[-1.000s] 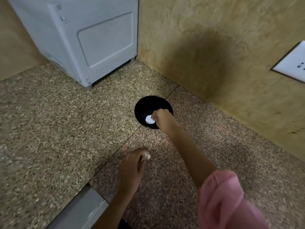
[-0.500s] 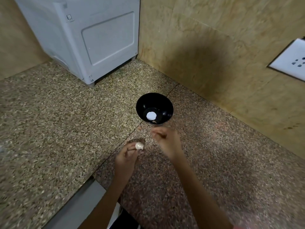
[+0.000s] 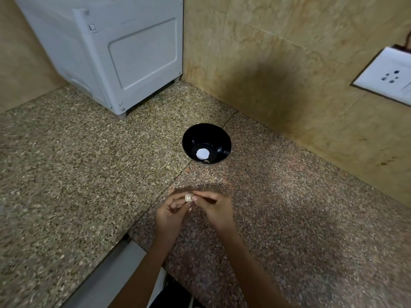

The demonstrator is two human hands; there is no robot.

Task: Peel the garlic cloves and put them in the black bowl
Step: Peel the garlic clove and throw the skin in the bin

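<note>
I pinch the small, pale, papery garlic clove [image 3: 189, 197] between the curled fingertips of my left hand [image 3: 171, 213] and right hand [image 3: 214, 207], above the speckled granite counter [image 3: 66, 174], near the round, glossy black bowl [image 3: 190, 140].

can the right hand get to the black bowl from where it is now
Probably yes. The right hand pinches the garlic clove together with the left hand, and only bare countertop lies between them and the black bowl, whose open top faces up with nothing over it.
</note>
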